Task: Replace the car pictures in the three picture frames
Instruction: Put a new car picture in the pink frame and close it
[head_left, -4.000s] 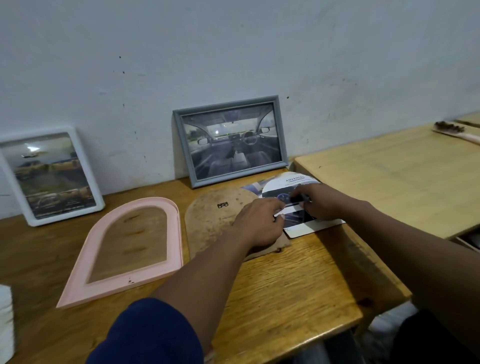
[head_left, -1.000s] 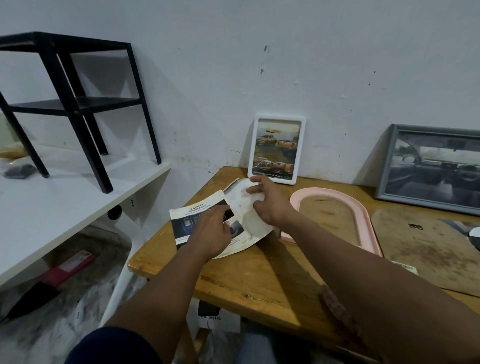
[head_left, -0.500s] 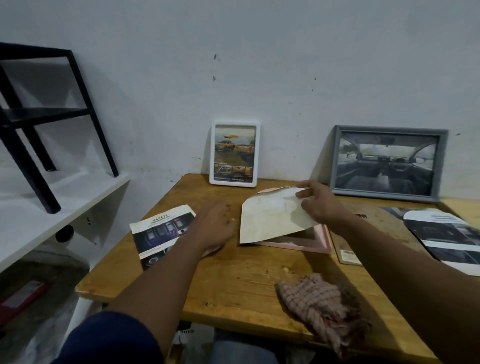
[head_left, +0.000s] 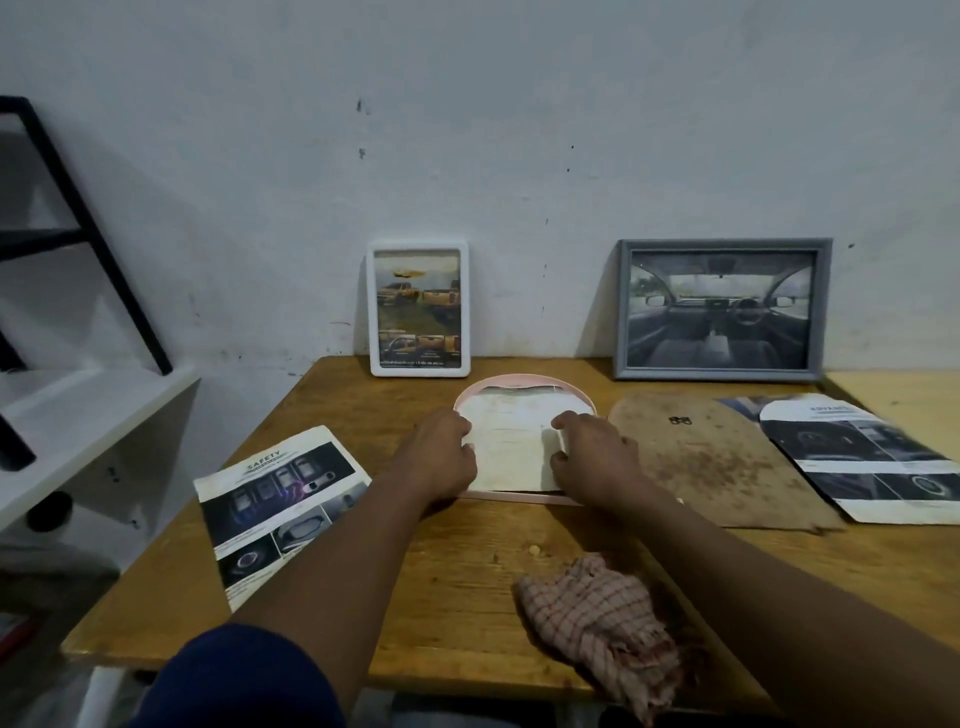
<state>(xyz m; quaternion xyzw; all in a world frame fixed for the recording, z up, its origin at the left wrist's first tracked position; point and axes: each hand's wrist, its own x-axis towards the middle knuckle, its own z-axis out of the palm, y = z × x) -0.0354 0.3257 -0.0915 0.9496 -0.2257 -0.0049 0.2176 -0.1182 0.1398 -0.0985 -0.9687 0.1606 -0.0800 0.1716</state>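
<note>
A pink arched frame (head_left: 523, 380) lies flat in the middle of the wooden table. A picture sheet (head_left: 511, 441) lies in it, white back up. My left hand (head_left: 441, 454) holds the sheet's left edge with curled fingers. My right hand (head_left: 595, 460) pinches its right edge between thumb and fingers. A white frame (head_left: 418, 369) and a grey frame (head_left: 719, 371), each with a car picture, lean on the wall behind. Two loose car pictures lie flat: one at the left (head_left: 280, 499), one at the right (head_left: 857, 457).
A brown arched backing board (head_left: 711, 467) lies right of the pink frame. A checked cloth (head_left: 597, 623) sits near the table's front edge (head_left: 467, 670). A white shelf (head_left: 78, 415) with a black stand (head_left: 88, 228) is at the left. The wall runs close behind.
My right hand has laid the white-backed sheet down into the pink frame. My left hand has moved off the left car picture to the sheet's left edge. The view swung right.
</note>
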